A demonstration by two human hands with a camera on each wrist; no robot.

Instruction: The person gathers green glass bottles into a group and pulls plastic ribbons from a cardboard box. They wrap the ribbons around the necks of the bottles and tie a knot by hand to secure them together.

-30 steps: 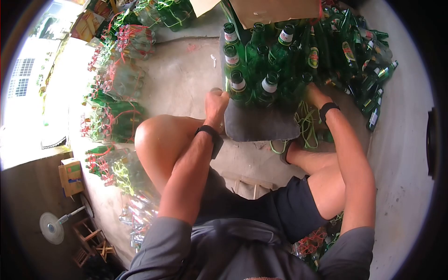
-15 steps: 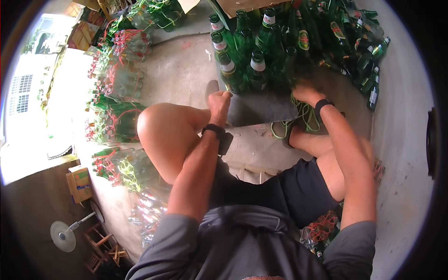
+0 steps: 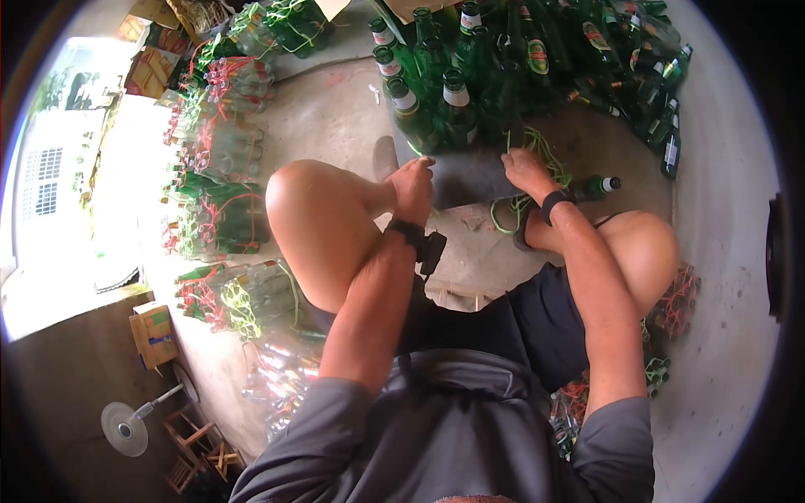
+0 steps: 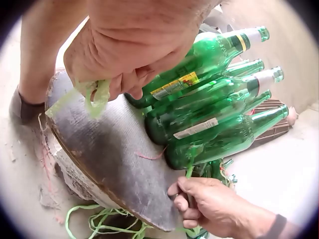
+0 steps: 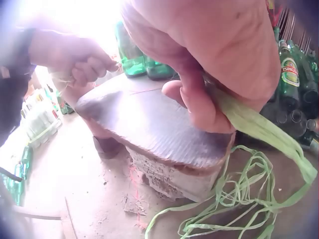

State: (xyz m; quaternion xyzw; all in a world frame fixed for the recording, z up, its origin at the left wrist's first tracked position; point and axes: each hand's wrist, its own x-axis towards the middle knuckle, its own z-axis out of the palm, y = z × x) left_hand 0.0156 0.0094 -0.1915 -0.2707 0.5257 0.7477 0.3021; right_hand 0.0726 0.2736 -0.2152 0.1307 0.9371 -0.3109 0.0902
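Several green bottles [image 3: 457, 105] [image 4: 214, 99] stand grouped on a dark slab [image 3: 470, 178] [image 5: 149, 119] raised on a rough block. At the slab's near left edge, my left hand [image 3: 412, 189] [image 4: 134, 45] grips a pale green plastic strip [image 4: 97, 99], fingers curled. My right hand [image 3: 528, 172] [image 4: 214, 206] is at the near right of the bottles and pinches the green strip [image 5: 264, 129] between thumb and fingers. A loose tangle of the same strip [image 5: 239, 184] hangs and lies beside the slab, under the right hand.
Many bottles [image 3: 620, 59] lie piled at the back right. One green bottle [image 3: 597, 187] lies by the right knee. Tied bundles of bottles [image 3: 222, 201] line the left side. A fan [image 3: 124, 429] and a cardboard box [image 3: 153, 334] stand at lower left.
My right hand has come down from beside the bottles toward the slab's near edge, drawing the strip. My left hand stays curled near the left edge. The head view has shifted.
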